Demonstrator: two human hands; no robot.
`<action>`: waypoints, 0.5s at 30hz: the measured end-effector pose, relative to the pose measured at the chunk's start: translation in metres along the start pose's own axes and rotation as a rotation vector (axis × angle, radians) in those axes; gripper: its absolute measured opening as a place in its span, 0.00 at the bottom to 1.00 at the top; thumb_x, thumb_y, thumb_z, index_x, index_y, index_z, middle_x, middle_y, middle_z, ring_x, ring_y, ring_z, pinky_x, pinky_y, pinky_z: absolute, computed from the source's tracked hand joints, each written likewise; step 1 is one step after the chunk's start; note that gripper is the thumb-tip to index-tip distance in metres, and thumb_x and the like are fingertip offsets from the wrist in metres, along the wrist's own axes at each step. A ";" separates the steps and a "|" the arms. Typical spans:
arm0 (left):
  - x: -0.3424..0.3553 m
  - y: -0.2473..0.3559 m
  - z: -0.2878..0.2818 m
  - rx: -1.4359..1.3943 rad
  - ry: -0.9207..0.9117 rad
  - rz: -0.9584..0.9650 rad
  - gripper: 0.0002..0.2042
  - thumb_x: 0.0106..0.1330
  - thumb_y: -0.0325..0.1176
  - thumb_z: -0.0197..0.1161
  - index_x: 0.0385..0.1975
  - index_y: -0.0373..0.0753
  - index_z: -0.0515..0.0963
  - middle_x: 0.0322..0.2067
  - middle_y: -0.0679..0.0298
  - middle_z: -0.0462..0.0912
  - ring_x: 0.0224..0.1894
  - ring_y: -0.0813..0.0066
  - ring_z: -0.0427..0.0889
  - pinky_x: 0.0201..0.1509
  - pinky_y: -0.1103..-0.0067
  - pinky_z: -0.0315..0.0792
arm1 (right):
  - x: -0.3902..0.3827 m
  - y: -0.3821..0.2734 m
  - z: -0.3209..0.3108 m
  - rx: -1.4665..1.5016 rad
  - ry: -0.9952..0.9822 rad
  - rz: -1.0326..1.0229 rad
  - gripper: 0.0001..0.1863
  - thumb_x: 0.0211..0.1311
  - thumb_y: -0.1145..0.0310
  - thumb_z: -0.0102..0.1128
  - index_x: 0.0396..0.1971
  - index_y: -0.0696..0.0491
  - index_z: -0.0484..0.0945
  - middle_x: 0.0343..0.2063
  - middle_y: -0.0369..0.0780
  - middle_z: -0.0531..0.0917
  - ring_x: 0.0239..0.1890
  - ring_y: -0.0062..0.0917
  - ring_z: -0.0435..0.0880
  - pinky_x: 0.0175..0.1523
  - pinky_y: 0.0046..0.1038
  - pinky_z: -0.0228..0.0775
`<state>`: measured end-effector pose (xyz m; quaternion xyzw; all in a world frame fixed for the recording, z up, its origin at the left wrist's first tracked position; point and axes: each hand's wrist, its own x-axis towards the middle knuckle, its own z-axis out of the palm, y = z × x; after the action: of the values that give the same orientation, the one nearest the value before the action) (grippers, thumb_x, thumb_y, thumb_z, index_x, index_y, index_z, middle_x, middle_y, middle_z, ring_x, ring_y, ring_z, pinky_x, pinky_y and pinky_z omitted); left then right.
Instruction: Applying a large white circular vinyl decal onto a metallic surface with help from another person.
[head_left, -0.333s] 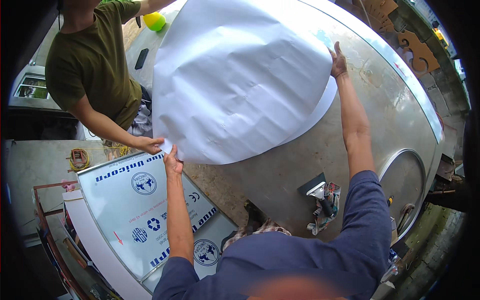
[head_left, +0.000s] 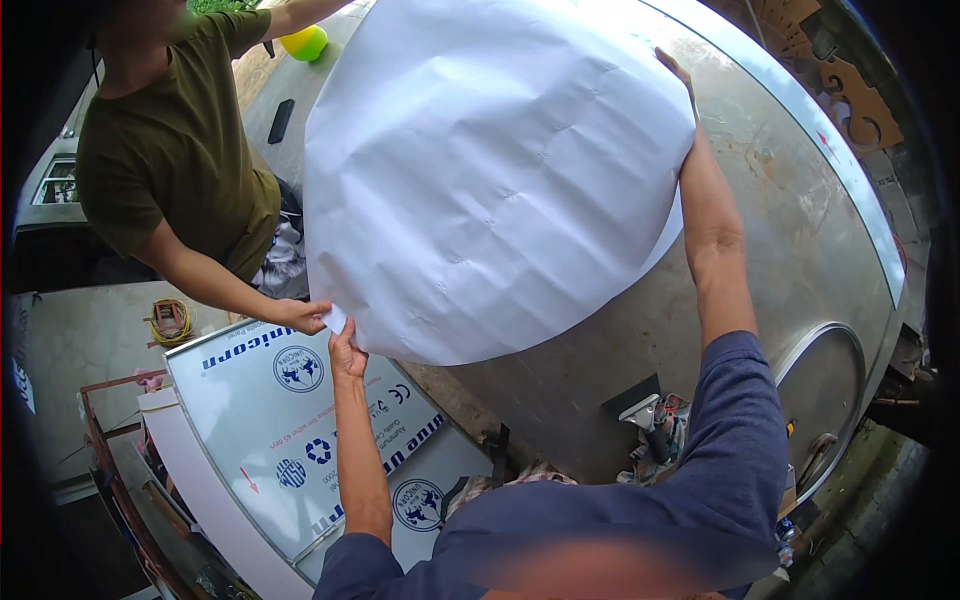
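Observation:
A large, creased white sheet (head_left: 490,190) bulges up over a grey metal surface. My left hand (head_left: 347,352) pinches its near left corner, closed on the edge. Right beside it, a co-worker's hand (head_left: 305,316) grips the same corner. At the sheet's far right edge, my right hand (head_left: 678,75) holds on, with part of the hand hidden by the sheet. A second layer of white shows under the right edge.
A squeegee-like scraper (head_left: 640,408) lies with a patterned cloth (head_left: 676,425) by my right arm. Printed panels (head_left: 240,385) lean at the lower left. A dark phone (head_left: 281,121), a yellow-green ball-like object (head_left: 304,43) and a metal ring (head_left: 860,385) are around the sheet.
My right hand has moved farther away, and the sheet's right side has shifted right. Its near edge bulges closer to me. My left hand still pinches the corner.

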<state>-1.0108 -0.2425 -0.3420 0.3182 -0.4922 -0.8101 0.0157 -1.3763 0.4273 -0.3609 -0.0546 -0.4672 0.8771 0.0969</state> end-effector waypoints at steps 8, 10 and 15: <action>0.000 -0.005 -0.011 -0.022 0.079 -0.017 0.21 0.68 0.29 0.63 0.60 0.37 0.69 0.53 0.61 0.78 0.56 0.64 0.78 0.59 0.65 0.76 | 0.053 -0.026 0.015 -0.245 -0.475 0.172 0.37 0.58 0.79 0.57 0.70 0.51 0.62 0.65 0.40 0.68 0.59 0.22 0.73 0.63 0.21 0.68; 0.001 -0.017 -0.004 -0.048 0.101 -0.025 0.22 0.66 0.30 0.65 0.59 0.37 0.70 0.53 0.61 0.79 0.55 0.63 0.79 0.60 0.63 0.75 | 0.067 -0.017 0.004 -0.287 -0.459 0.189 0.38 0.57 0.81 0.56 0.70 0.51 0.62 0.67 0.39 0.66 0.60 0.22 0.73 0.64 0.22 0.68; -0.040 -0.066 0.028 -0.361 0.088 -0.190 0.22 0.63 0.30 0.68 0.56 0.37 0.71 0.53 0.59 0.79 0.56 0.61 0.79 0.57 0.57 0.79 | 0.071 0.009 -0.017 -0.333 -0.430 0.256 0.36 0.56 0.75 0.61 0.68 0.49 0.66 0.69 0.38 0.64 0.68 0.26 0.63 0.71 0.24 0.56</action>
<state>-0.9745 -0.1731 -0.3663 0.3901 -0.3057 -0.8684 0.0176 -1.4434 0.4518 -0.3784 0.0589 -0.6036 0.7850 -0.1260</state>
